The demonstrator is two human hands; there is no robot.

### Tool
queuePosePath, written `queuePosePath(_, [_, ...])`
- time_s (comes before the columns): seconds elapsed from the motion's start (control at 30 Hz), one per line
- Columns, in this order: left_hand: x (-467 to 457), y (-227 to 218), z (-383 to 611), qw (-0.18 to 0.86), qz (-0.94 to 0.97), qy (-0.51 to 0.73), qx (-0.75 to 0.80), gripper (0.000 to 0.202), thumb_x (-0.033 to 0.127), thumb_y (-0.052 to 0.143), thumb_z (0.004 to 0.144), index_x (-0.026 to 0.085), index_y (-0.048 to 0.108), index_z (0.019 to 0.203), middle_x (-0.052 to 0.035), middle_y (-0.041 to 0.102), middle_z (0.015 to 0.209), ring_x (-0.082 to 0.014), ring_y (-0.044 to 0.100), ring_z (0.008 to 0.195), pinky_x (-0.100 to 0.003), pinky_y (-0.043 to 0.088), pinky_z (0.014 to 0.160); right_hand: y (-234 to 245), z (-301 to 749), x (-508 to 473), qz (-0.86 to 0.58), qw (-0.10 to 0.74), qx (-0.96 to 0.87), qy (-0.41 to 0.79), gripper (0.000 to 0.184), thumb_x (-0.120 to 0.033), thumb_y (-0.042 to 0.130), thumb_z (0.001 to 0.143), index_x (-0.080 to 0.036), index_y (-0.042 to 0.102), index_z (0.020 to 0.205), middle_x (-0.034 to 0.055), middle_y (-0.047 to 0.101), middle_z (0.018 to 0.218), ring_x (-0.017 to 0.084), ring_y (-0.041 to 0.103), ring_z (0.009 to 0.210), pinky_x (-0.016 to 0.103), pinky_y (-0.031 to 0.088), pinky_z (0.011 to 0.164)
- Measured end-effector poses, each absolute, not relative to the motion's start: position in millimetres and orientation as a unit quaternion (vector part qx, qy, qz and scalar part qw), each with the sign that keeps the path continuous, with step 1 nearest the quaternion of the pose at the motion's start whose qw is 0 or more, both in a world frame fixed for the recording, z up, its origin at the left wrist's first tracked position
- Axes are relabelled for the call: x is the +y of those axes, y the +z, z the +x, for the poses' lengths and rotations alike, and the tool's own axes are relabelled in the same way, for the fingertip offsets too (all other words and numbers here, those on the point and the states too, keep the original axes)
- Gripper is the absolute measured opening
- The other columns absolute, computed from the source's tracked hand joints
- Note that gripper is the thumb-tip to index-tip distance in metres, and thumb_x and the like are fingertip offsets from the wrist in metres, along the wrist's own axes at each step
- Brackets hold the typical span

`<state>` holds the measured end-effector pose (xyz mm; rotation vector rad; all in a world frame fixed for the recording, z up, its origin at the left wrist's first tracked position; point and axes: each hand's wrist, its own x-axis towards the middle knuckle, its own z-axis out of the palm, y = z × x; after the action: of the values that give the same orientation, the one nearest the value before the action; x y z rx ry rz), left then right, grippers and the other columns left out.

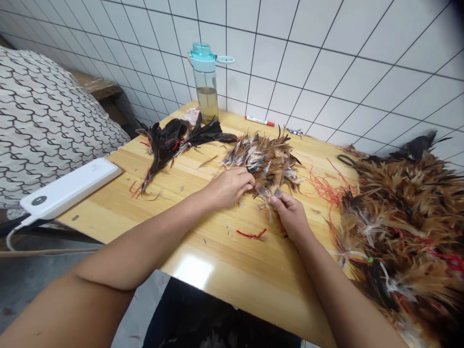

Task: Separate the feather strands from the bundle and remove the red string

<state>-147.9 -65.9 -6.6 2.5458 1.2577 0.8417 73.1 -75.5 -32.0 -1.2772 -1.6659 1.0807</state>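
My left hand (232,186) rests at the near edge of a loose pile of brown and grey feathers (259,154) on the wooden table. Its fingers are curled together, and whatever they pinch is hidden. Just to the right, my right hand (291,212) pinches a small brownish feather (277,192) between thumb and forefinger. Pale, see-through strips (266,195) lie between the two hands. Closer to me a short red string (252,235) lies on the tabletop.
Black feather bundles (172,140) tied with red lie left, before a bottle (206,89). A white power bank (72,186) sits at the left edge. Red strings (329,188) and a big heap of brown feather bundles (409,208) fill the right. A marker (259,120) lies by the tiled wall.
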Motion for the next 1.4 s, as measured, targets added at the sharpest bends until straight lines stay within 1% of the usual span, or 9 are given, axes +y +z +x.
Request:
queuePosePath(0.27, [-67,-1,-150,0.092,0.849,0.276,0.442,0.014,0.018,0.049,0.089,0.015,0.063,0.088,-0.0076,0.061,0.089,-0.0166,0.055,0.086,-0.029,0.044,0.08,-34,82,-70,-0.488,0.448,-0.549,0.51,0.033,-0.05,0.065,0.075,-0.017,0.063,0.077,-0.0034,0.049,0.059,0.009,0.035,0.051,0.023,0.03,0.049])
queuePosePath(0.47, [-69,-11,-143,0.121,0.856,0.225,0.449,0.013,0.02,0.054,0.086,0.017,0.064,0.093,-0.007,0.061,0.095,-0.0186,0.056,0.092,-0.031,0.044,0.084,-31,82,-70,-0.47,0.47,-0.506,0.549,0.032,-0.049,0.069,0.07,-0.017,0.062,0.075,-0.0038,0.047,0.06,0.007,0.032,0.049,0.024,0.026,0.048])
queuePosePath(0.73, [-68,-14,-136,0.133,0.846,0.247,0.454,0.018,0.017,0.045,0.088,0.015,0.062,0.082,-0.0064,0.06,0.087,-0.0168,0.053,0.085,-0.03,0.042,0.079,-33,79,-72,-0.494,0.459,-0.537,0.506,0.033,-0.051,0.067,0.072,-0.018,0.065,0.075,-0.0033,0.051,0.059,0.009,0.037,0.051,0.024,0.03,0.05])
queuePosePath(0.83, [-70,-3,-135,0.231,0.775,0.321,0.494,0.012,0.02,0.05,0.085,0.015,0.059,0.08,-0.0019,0.06,0.077,-0.0128,0.052,0.073,-0.026,0.041,0.07,-30,77,-74,-0.508,0.45,-0.556,0.479,0.031,-0.049,0.066,0.073,-0.018,0.066,0.075,-0.0028,0.052,0.058,0.011,0.042,0.053,0.025,0.034,0.051])
queuePosePath(0.93, [-73,3,-130,0.398,0.672,0.37,0.502,0.012,0.027,0.055,0.083,0.015,0.056,0.08,0.0008,0.059,0.07,-0.0094,0.05,0.062,-0.022,0.037,0.059,-30,76,-75,-0.519,0.44,-0.573,0.456,0.029,-0.047,0.065,0.074,-0.018,0.066,0.075,-0.0006,0.058,0.062,0.013,0.05,0.059,0.026,0.038,0.056])
queuePosePath(1.03, [-77,2,-122,0.529,0.588,0.399,0.464,0.016,0.03,0.058,0.081,0.015,0.053,0.08,0.0001,0.06,0.071,-0.0076,0.051,0.06,-0.019,0.038,0.057,-32,74,-76,-0.52,0.432,-0.59,0.441,0.028,-0.046,0.062,0.076,-0.019,0.065,0.073,0.001,0.062,0.066,0.015,0.053,0.063,0.026,0.04,0.057])
queuePosePath(1.1, [-78,0,-116,0.569,0.556,0.412,0.445,0.017,0.03,0.059,0.08,0.015,0.052,0.079,0.0002,0.059,0.07,-0.0067,0.051,0.059,-0.019,0.038,0.057,-34,73,-77,-0.521,0.428,-0.602,0.428,0.028,-0.045,0.061,0.077,-0.019,0.062,0.068,0.0002,0.058,0.061,0.015,0.051,0.061,0.026,0.039,0.055])
queuePosePath(1.2, [-79,-7,-110,0.561,0.553,0.426,0.445,0.015,0.028,0.059,0.079,0.015,0.052,0.079,0.0015,0.057,0.068,-0.0067,0.051,0.06,-0.019,0.038,0.058,-35,72,-77,-0.521,0.424,-0.62,0.406,0.027,-0.042,0.063,0.077,-0.019,0.061,0.063,-0.0017,0.052,0.057,0.013,0.047,0.057,0.025,0.038,0.056])
queuePosePath(1.4, [-78,-20,-104,0.442,0.627,0.437,0.47,0.011,0.026,0.056,0.081,0.015,0.054,0.083,0.0019,0.056,0.072,-0.008,0.049,0.063,-0.02,0.039,0.059,-35,69,-77,-0.502,0.407,-0.659,0.386,0.025,-0.036,0.062,0.076,-0.018,0.059,0.06,-0.0024,0.047,0.059,0.012,0.043,0.058,0.025,0.035,0.056])
